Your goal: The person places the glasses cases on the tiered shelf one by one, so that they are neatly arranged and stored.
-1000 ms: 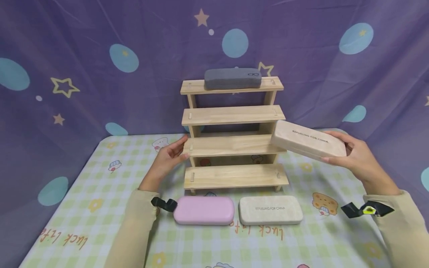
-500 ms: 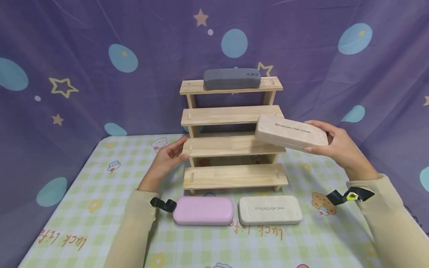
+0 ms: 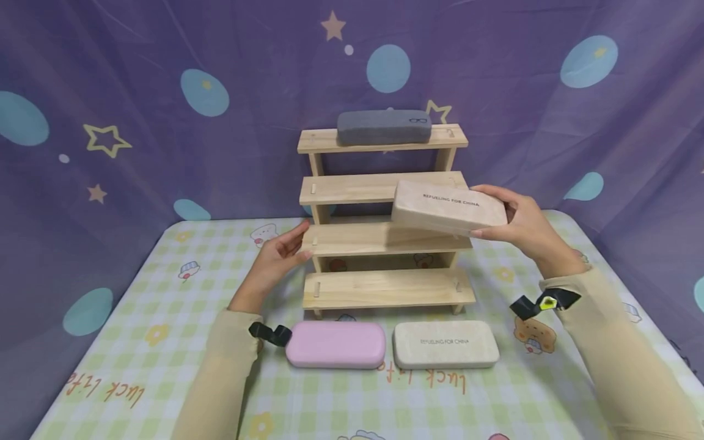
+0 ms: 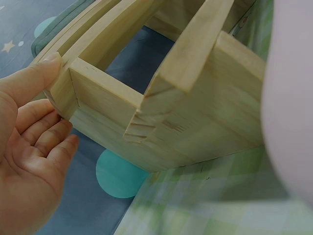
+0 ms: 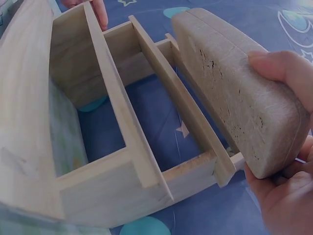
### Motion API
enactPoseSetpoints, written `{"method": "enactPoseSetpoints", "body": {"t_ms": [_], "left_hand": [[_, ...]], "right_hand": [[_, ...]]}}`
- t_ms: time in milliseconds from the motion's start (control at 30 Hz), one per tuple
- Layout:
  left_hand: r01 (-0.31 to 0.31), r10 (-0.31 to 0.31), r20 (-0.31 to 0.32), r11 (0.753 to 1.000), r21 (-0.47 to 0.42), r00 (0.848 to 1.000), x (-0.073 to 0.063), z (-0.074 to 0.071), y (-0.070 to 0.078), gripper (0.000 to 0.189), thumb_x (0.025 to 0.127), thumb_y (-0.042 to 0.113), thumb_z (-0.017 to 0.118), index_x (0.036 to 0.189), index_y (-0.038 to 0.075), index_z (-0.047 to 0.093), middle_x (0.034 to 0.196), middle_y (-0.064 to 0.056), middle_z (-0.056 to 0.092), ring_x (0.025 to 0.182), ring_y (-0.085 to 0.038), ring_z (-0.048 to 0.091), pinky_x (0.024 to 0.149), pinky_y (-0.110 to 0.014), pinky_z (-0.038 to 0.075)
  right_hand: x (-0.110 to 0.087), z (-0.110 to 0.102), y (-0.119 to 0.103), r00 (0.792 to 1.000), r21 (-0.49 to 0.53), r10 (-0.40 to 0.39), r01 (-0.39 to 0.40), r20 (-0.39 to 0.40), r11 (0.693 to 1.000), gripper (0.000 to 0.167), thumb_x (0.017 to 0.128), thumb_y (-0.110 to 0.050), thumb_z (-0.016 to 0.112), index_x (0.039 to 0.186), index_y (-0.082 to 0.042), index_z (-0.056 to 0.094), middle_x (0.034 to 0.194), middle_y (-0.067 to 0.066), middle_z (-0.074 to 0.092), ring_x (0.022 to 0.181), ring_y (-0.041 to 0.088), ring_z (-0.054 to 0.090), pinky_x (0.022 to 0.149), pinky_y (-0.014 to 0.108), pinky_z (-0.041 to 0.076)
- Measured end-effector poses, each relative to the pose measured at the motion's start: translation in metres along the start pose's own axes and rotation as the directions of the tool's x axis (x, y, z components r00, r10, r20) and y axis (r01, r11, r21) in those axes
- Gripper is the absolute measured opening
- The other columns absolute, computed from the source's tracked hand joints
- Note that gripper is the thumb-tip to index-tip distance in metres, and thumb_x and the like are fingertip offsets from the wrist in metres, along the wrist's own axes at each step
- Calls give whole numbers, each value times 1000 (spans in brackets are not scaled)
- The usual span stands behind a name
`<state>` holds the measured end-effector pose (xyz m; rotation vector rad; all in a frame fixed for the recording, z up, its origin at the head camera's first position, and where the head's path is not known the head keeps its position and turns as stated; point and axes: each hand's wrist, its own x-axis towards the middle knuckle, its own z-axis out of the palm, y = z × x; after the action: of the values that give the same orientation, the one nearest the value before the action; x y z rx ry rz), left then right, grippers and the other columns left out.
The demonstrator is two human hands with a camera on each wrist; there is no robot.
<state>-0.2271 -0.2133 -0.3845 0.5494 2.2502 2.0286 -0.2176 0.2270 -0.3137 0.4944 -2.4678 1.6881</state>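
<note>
A beige glasses case [image 3: 434, 214] printed "REFUELING FOR CHINA" is held by its right end in my right hand [image 3: 528, 229]. It hangs tilted in front of the second and third boards of a stepped wooden rack [image 3: 352, 238]; the right wrist view shows the case [image 5: 230, 88] apart from the boards, thumb on one face and fingers on the other. With my left hand [image 3: 275, 263] I grip the left end of the rack's third board from the top. In the left wrist view the thumb [image 4: 39, 76] lies on the board's end, fingers curled behind.
A grey glasses case [image 3: 379, 128] lies on the rack's top board. Before the rack, a pink case [image 3: 335, 345] and a second beige case [image 3: 447, 354] lie side by side on the checked tablecloth [image 3: 181, 342]. A purple patterned curtain [image 3: 258, 61] stands behind.
My right hand has carried the beige glasses case leftward and slightly up, from beside the rack to in front of its boards. The left hand stays at the rack's left end.
</note>
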Motion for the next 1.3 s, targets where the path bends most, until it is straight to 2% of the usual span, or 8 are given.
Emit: {"method": "enactPoseSetpoints", "body": {"t_ms": [367,600,767,933,1300], "left_hand": [[0,0,-9,1000,9,1000,0,-2,-3,60,88,-3,62,143,-3,35,149,-12,34,136,-25,34,112,-27,27],[-5,5,-8,1000,-1,1000,-1,0,-1,60,88,-5,61,142,-5,34,149,-16,34,136,-27,34,112,-29,28],[-13,13,-2,1000,-9,1000,0,2,0,61,88,-6,60,142,-5,33,148,-20,32,135,-28,35,113,-31,27],[-15,15,-4,1000,-6,1000,1,2,1,61,88,-5,61,142,-5,34,148,-20,32,136,-27,35,113,-30,27],[-18,18,-6,1000,6,1000,1,2,1,61,87,-7,60,142,-6,33,148,-17,33,136,-28,34,112,-29,28]], "right_hand": [[32,12,-12,998,75,-23,19,54,997,69,68,9,77,131,-10,55,114,0,58,95,14,54,74,18,51],[51,19,-15,994,30,-2,-1,112,1000,71,69,4,80,133,-11,54,115,7,57,96,15,56,75,19,51],[67,22,-17,989,31,-23,19,148,999,69,70,3,78,133,-9,53,118,12,55,97,18,56,73,21,53],[81,24,-20,981,0,-24,25,193,1000,71,71,1,78,135,-11,52,119,12,54,95,19,56,72,22,52],[101,32,-23,971,-32,42,-35,237,999,72,71,-4,79,137,-13,50,122,11,54,97,20,55,75,23,51]]}}
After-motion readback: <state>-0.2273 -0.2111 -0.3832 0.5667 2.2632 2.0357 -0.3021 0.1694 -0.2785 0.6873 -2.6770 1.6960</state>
